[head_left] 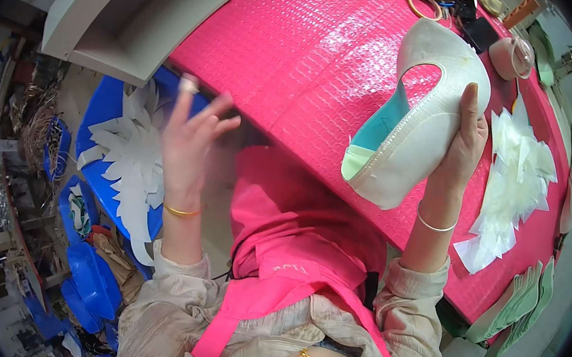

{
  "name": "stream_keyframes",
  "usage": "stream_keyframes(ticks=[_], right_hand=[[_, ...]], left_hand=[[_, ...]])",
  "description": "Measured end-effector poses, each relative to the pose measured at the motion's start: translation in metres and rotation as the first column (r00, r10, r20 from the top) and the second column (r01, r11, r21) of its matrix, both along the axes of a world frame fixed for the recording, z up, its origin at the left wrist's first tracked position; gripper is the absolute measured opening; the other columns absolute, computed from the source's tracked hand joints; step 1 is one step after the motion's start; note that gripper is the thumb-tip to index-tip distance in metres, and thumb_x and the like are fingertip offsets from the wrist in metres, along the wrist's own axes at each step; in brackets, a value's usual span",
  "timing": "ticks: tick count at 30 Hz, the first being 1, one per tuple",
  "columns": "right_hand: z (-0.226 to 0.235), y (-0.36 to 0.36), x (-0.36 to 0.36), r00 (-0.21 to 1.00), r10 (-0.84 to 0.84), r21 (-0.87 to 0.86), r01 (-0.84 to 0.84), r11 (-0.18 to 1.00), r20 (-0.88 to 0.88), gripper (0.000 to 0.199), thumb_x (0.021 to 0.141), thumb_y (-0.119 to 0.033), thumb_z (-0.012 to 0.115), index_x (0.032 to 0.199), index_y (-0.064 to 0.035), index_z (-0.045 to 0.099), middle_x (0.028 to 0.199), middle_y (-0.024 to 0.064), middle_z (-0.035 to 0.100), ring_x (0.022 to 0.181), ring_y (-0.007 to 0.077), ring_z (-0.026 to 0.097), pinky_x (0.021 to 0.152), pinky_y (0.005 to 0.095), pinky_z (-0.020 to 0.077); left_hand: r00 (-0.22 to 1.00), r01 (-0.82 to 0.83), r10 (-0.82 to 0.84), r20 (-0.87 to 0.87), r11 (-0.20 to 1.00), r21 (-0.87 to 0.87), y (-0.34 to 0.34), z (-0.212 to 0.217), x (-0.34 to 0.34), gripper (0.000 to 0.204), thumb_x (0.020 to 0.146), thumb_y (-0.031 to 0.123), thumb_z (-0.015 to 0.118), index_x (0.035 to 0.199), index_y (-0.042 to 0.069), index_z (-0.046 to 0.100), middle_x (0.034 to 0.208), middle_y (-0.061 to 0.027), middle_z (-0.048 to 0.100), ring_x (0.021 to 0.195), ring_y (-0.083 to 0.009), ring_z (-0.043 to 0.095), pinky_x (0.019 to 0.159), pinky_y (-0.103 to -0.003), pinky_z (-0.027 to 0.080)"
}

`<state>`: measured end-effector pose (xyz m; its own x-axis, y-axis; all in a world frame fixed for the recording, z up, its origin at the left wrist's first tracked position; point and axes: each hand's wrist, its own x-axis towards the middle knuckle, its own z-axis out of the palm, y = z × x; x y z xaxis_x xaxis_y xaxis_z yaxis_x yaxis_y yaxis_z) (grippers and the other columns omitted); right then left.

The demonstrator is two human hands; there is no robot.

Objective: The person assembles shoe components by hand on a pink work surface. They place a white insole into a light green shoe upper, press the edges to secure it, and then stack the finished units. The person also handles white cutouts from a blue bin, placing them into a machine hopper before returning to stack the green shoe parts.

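White shoe upper held up at a slant over the pink desk.
It is a curved, hollow piece with a large rounded opening, through which the desk's pink surface shows. Inside, a teal lining carries a small handwritten mark, and a pale green patch sits at the lower left end. A stitched seam follows the opening's edge. The right grip holds its outer right side, thumb uppermost.
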<state>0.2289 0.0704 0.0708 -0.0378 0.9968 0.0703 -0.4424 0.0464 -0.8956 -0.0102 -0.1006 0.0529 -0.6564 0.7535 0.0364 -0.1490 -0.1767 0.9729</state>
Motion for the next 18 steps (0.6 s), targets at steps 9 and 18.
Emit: stream_keyframes(ticks=[9,18], right_hand=[[0.018,-0.002,-0.020,0.998,0.043,0.036,-0.041,0.999,-0.046,0.025,0.083,-0.027,0.061,0.082,-0.0018,0.062,0.073,0.0016,0.063,0.058,0.0059,0.056,0.051,0.0179,0.0423],[0.012,0.039,-0.013,0.992,-0.015,0.094,0.003,0.996,0.128,0.038,0.084,-0.038,0.056,0.082,0.0003,0.061,0.071,0.0030,0.062,0.058,0.0060,0.056,0.052,0.0188,0.0426]], left_hand=[[0.963,0.237,-0.216,-0.162,0.963,0.126,0.021,0.013,0.039,0.054,0.089,0.042,0.045,0.111,-0.007,0.053,0.109,-0.0181,0.056,0.110,-0.0271,0.049,0.091,-0.035,0.039],[0.782,0.585,-0.591,0.198,0.806,0.095,0.089,0.006,0.111,0.037,0.084,0.025,0.060,0.102,-0.007,0.056,0.086,-0.0048,0.063,0.072,-0.0067,0.057,0.067,-0.021,0.047]])
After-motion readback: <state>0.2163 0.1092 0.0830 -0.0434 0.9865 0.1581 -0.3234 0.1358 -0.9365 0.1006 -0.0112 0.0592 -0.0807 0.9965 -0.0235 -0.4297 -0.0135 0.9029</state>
